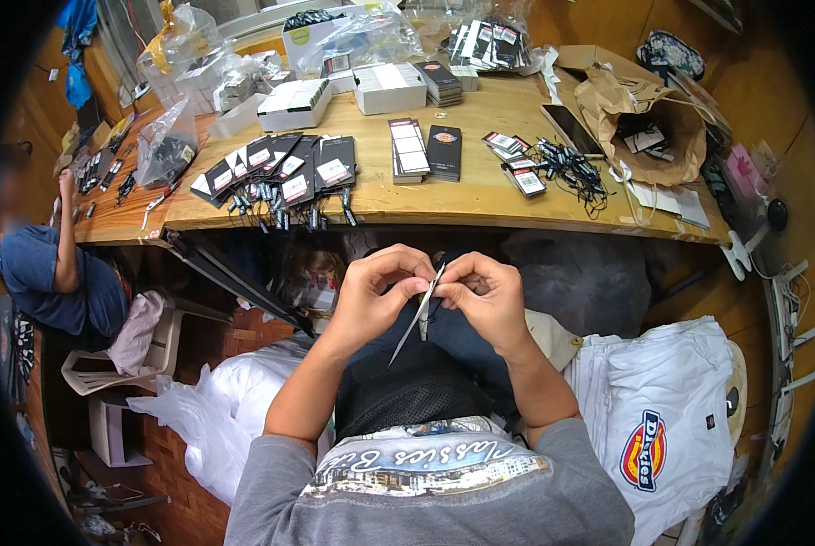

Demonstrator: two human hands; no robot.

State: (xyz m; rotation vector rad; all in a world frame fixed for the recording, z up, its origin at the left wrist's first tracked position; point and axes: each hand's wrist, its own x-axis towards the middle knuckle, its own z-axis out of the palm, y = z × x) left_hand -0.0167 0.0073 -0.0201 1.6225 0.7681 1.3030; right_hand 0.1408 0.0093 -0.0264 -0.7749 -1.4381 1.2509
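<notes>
Above my lap, a thin hang tag (411,330) is held nearly edge-on, slanting down to the left. My left hand (380,296) pinches its upper end between thumb and fingers. At the same end, my right hand (486,296) is closed in a pinch, its fingertips touching the tag's top corner; a dark cord seems to be there, but the fingers mostly hide it. Beyond my hands, on the wooden table (517,205), lie a fan of black tags with strings (337,162), a stack of white-labelled tags (409,150) and a stack of black tags (445,153).
Right of the stacks are small labelled tags (523,176), tangled black strings (573,173), a phone (571,130) and a paper bag (648,114). White boxes of cards (295,102) stand behind. White shirts (658,400) are piled at my right; another person (57,264) sits at left.
</notes>
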